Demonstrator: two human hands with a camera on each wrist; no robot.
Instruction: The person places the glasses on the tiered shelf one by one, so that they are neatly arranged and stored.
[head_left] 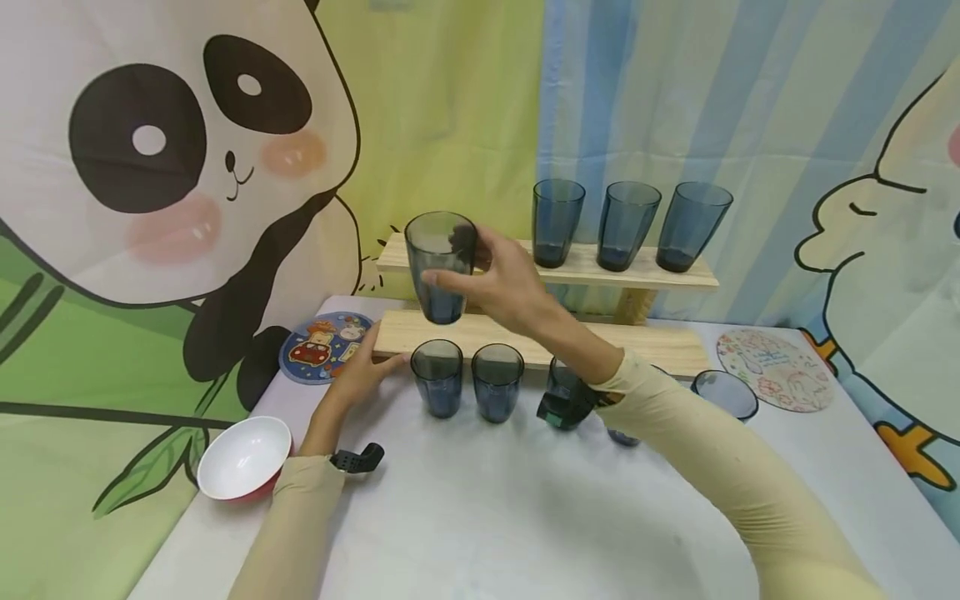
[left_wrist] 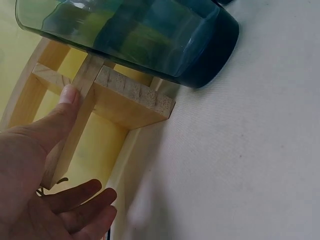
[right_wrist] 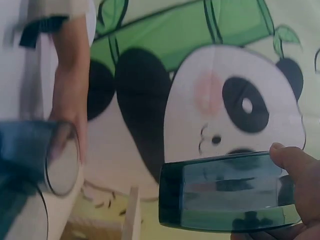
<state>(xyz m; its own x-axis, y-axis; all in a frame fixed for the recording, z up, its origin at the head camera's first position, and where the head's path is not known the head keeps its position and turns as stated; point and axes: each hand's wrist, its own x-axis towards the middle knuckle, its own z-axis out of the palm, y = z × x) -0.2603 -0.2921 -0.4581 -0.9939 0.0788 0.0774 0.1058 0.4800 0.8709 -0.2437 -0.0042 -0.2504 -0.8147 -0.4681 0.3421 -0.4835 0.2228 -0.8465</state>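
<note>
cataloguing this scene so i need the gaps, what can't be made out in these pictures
Head view: front-row fourth glass, mostly hidden by the right sleeve.
Head view: front-row third glass, lower part behind the black wrist device.
Head view: print on the pale round mat, too small to read.
Left wrist view: big glass, cut off by top edge.
Right wrist view: two glasses, cut off by left edge.

- Front-row glass (head_left: pixel 560 379): partly hidden by wrist device (head_left: pixel 567 408).
- Neighbouring glass (head_left: pixel 624 437): mostly obscured by right sleeve (head_left: pixel 697 437).
- Pale round mat (head_left: pixel 776 371): print too small to read.
- Left wrist view: near glass (left_wrist: pixel 150 40) cropped, top edge.
- Right wrist view: right hand (right_wrist: pixel 307 187) cropped, right edge.
</note>
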